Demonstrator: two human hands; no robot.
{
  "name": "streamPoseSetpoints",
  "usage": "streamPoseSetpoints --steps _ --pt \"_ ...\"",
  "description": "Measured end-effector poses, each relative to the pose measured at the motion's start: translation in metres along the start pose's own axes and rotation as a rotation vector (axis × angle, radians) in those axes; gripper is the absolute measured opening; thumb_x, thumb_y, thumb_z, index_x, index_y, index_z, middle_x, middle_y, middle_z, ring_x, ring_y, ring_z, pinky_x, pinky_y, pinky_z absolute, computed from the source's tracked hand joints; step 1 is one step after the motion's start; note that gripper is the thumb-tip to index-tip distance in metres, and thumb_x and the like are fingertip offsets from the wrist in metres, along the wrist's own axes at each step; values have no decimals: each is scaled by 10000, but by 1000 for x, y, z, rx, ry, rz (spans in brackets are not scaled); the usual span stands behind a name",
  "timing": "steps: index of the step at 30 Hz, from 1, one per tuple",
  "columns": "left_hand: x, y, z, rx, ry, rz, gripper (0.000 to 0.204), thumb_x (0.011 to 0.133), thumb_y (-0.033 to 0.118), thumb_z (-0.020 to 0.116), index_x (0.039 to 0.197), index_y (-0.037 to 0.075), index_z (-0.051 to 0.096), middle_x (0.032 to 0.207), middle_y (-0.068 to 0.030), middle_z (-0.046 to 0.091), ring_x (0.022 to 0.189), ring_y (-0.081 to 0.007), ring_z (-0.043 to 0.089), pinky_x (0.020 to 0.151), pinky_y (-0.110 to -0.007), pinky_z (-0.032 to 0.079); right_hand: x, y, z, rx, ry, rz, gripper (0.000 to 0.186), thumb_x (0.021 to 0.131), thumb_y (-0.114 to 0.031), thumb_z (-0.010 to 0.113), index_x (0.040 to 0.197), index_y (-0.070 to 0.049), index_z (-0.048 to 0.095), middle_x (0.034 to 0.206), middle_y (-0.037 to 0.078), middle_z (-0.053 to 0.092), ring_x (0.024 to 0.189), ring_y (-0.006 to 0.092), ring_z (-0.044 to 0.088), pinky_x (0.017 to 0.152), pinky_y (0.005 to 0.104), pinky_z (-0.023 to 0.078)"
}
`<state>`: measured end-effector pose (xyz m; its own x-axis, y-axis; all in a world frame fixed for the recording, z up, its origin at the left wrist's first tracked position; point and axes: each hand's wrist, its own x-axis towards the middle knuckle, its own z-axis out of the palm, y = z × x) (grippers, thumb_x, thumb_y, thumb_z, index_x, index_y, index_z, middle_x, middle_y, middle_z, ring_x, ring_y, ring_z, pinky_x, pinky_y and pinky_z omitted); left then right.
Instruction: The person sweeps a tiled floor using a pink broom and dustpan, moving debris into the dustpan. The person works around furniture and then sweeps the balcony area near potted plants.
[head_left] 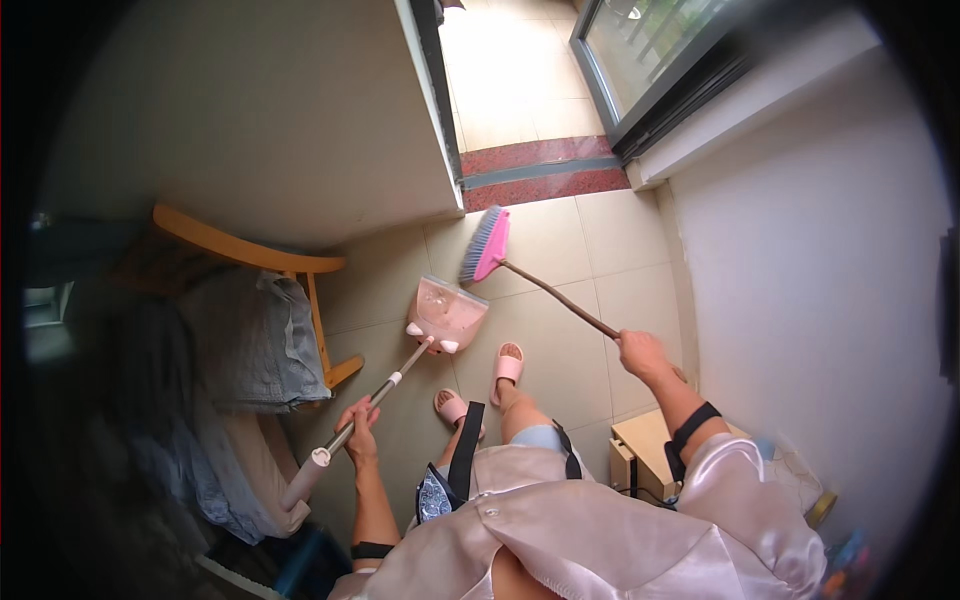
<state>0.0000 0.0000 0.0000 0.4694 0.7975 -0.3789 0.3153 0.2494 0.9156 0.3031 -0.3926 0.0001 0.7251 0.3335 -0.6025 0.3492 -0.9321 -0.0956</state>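
Note:
My left hand (360,428) is closed round the metal handle of a pink dustpan (449,312), whose pan rests on the tiled floor ahead of my feet. Some small bits appear inside the pan, too small to name. In my right hand (642,356) is the brown stick of a broom (489,250), gripped near its upper part. The broom has a pink head and grey bristles, which face left. Its head is just beyond the dustpan's front lip, with a small gap between them.
A wooden chair (250,245) draped with grey cloth (285,340) stands at the left. Ahead lies a red and grey threshold (545,170) beside an opened glass door (650,60). A white wall (810,270) runs along the right, with a small wooden cabinet (645,450) near my right elbow.

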Motion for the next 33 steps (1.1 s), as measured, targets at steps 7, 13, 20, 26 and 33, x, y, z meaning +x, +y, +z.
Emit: streamPoseSetpoints --steps 7,13,20,26,33 --pt "18 21 13 -4 -75 61 166 803 89 491 767 -62 549 927 -166 573 776 -199 573 673 -284 518 38 -35 52 111 22 88 224 814 -246 482 835 -62 607 841 156 601 815 298 574 709 397 455" --pt "-12 0 -53 14 -101 99 150 797 71 490 776 -65 547 919 -160 577 763 -188 572 672 -257 510 -84 -30 132 147 -66 259 238 814 -259 486 838 -53 603 853 155 600 826 308 569 717 405 449" --pt "-37 22 -76 26 -151 123 133 793 68 495 781 -49 555 914 -142 581 757 -169 570 662 -252 508 -200 -28 113 158 -47 323 227 826 -239 467 844 -51 593 845 166 595 827 324 560 715 418 439" --pt "-57 11 -87 29 -117 113 158 801 91 471 774 -42 551 922 -124 576 762 -156 559 656 -240 502 -180 -72 126 294 87 301 231 833 -234 444 849 -46 578 868 188 581 848 348 544 733 436 427" --pt "-70 7 -89 31 -139 170 163 800 99 472 785 -25 577 788 -71 566 652 -120 527 592 -220 452 -80 -121 91 335 152 278 273 832 -252 445 902 -29 585 928 165 586 901 331 544 769 413 438"
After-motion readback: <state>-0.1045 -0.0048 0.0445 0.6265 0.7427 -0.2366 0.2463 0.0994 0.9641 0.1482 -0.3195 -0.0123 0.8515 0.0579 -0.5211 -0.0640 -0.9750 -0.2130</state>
